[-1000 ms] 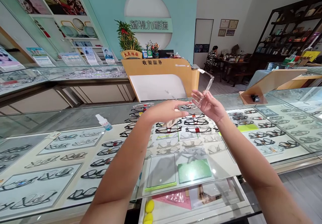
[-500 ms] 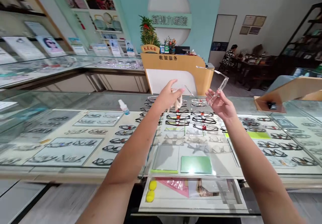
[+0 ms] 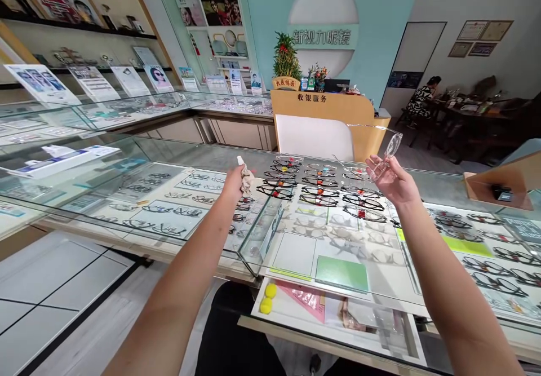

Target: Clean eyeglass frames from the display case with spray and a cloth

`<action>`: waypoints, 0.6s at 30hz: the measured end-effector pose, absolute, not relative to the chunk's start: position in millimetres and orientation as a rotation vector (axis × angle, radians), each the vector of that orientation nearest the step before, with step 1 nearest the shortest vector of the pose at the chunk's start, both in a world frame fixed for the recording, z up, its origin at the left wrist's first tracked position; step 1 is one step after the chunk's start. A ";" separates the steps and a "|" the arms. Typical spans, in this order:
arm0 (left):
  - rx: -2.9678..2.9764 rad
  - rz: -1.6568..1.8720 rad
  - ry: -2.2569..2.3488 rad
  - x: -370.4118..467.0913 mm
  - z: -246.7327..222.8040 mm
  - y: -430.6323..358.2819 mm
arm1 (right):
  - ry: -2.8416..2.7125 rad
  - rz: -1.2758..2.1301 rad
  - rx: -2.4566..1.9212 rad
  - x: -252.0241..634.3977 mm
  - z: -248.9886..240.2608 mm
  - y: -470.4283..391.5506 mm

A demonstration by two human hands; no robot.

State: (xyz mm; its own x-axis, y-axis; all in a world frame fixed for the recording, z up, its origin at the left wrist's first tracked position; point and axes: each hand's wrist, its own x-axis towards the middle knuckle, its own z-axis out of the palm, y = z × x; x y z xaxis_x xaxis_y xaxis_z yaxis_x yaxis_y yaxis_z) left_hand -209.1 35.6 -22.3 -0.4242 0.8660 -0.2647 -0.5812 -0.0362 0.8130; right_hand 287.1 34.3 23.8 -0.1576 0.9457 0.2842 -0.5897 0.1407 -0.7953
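Note:
My left hand [image 3: 233, 183] is closed round a crumpled pale cloth [image 3: 246, 180] and the small spray bottle [image 3: 240, 160], whose white top sticks up above the fingers. It is over the glass counter, left of the rows of dark eyeglasses [image 3: 320, 191]. On the right, my right hand [image 3: 394, 180] pinches clear-framed glasses [image 3: 393, 145] by the frame between thumb and fingers, raised above the counter with the temples spread. Black frames with red tags lie on the glass below and between my hands.
Below the glass counter [image 3: 291, 263] an open drawer [image 3: 416, 336] holds yellow round items and a pink packet. A green pad [image 3: 342, 273] lies nearer me. A wooden stand [image 3: 499, 190] is at right; a seated person [image 3: 422, 100] is far back.
The view has turned left. My left hand has moved left, away from the frames, and now holds the bottle that stood on the counter. My right hand still holds the clear glasses.

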 end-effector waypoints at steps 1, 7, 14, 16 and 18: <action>0.356 1.657 1.092 -213.4 -25.8 37.0 | -1.012 1.433 -0.470 286.7 24.2 33.4; 0.315 1.616 0.926 -223.6 -33.0 36.0 | -1.050 1.431 -0.478 283.6 28.3 27.3; 0.305 1.619 0.879 -225.7 -29.5 30.1 | -1.050 1.430 -0.441 281.9 29.5 24.6; 0.331 1.634 0.896 -220.2 -22.2 33.3 | -1.043 1.428 -0.432 281.8 29.1 24.6; 0.387 1.650 0.902 -208.0 -11.3 39.9 | -1.042 1.435 -0.427 282.0 28.4 24.8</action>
